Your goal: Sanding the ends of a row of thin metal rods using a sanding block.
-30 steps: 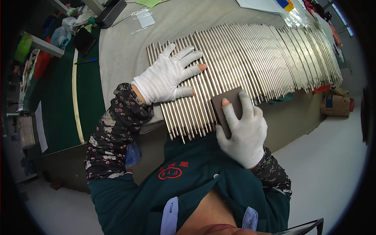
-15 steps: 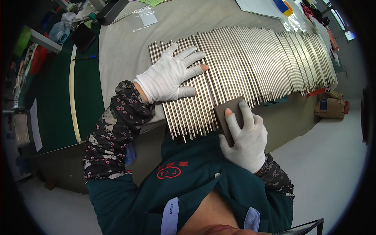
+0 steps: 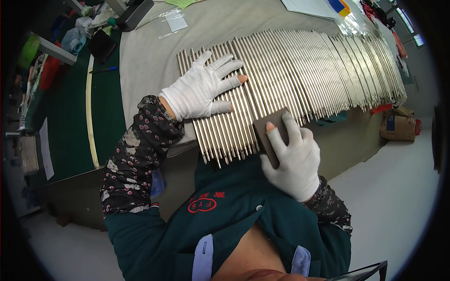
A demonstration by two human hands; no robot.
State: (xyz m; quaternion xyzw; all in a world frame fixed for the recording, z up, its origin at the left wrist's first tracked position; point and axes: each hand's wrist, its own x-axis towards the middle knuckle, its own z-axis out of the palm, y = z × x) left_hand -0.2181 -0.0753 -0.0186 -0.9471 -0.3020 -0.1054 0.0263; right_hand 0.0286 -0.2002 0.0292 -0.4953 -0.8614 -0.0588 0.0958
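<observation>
Under the right hand (image 3: 293, 161): dark brown block (image 3: 264, 139).

White gloves (image 3: 194, 91) and dark patterned oversleeves (image 3: 133, 157) are worn.

The rods (image 3: 276, 70) look like smooth, polished metal with a glossy shine, while the block (image 3: 268, 143) has a dull, matt face. The gloves (image 3: 199, 91) are matt cloth, the table cover (image 3: 145, 61) creased matt fabric, and the clear plastic film (image 3: 355, 23) glints.

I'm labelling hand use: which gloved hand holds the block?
The right hand, clasping the grey-brown block; the left hand lies spread across the metal rods.
</observation>
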